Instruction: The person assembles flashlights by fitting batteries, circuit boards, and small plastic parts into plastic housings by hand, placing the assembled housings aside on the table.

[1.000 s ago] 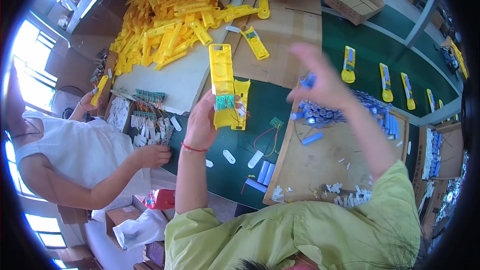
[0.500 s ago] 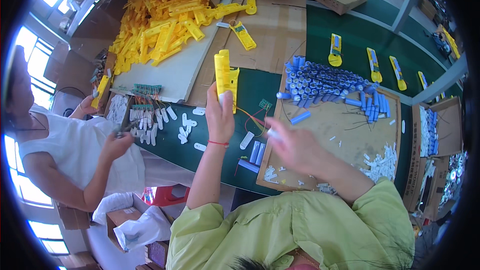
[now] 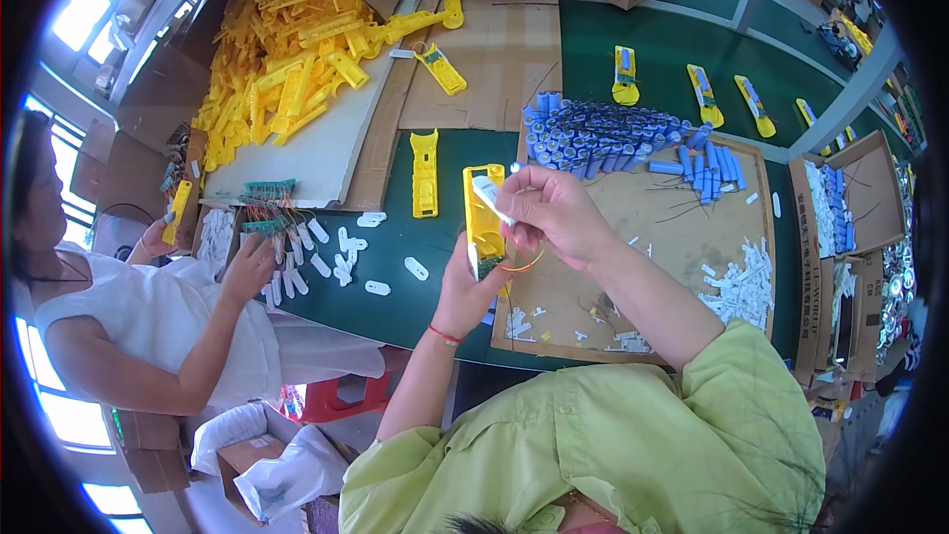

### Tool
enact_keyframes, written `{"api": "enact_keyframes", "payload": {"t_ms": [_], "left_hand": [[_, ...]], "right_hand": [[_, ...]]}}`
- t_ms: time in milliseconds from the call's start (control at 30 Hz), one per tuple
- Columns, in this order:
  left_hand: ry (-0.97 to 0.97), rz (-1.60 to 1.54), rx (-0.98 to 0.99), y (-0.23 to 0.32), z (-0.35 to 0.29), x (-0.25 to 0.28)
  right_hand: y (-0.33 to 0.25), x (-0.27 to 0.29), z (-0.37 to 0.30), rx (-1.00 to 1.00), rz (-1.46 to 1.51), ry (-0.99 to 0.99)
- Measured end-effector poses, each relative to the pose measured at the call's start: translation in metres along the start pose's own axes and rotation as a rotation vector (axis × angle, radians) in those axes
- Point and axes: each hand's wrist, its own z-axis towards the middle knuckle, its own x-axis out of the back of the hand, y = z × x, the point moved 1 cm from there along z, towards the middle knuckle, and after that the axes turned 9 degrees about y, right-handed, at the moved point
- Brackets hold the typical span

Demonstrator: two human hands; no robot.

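My left hand (image 3: 463, 289) is closed round the lower end of a yellow plastic casing (image 3: 481, 229), held above the green table. At its thumb sits a small green circuit board (image 3: 489, 264), with thin red and yellow wires (image 3: 529, 262) looping to the right. My right hand (image 3: 554, 210) pinches a white oval piece (image 3: 487, 192) over the casing's upper part. Whether that piece touches the casing I cannot tell. On the table left of my hands lies another yellow casing (image 3: 424, 176). Several white oval pieces (image 3: 416, 268) are scattered nearby.
A wooden board (image 3: 633, 287) at right carries piled blue cylindrical cells (image 3: 593, 143) and small white bits (image 3: 746, 282). Yellow casings (image 3: 287, 49) heap up at far left. On the left a co-worker (image 3: 148, 326) handles wired boards. A metal post (image 3: 850, 89) rises at right.
Of two casings in my left hand, one now lies on the table; the other is lower and further right. The circuit board has gone from the table to the held casing. My view has shifted.
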Motion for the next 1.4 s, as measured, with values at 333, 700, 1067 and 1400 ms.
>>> {"api": "enact_keyframes", "payload": {"t_ms": [333, 700, 1067, 1400], "left_hand": [[-0.069, 0.289, 0.125, 0.000, -0.029, -0.025], [-0.284, 0.499, 0.029, 0.023, -0.019, -0.005], [-0.301, 0.335, 0.093, 0.017, -0.016, -0.001], [-0.309, 0.014, 0.149, 0.013, -0.011, 0.003]], "right_hand": [[0.003, 0.022, 0.014, 1.219, -1.086, 0.756], [0.017, 0.039, 0.015, 0.102, -0.493, -0.144], [0.007, 0.032, 0.006, -0.129, -0.567, -0.152], [0.008, 0.031, 0.012, 0.097, -0.209, 0.063]]}}
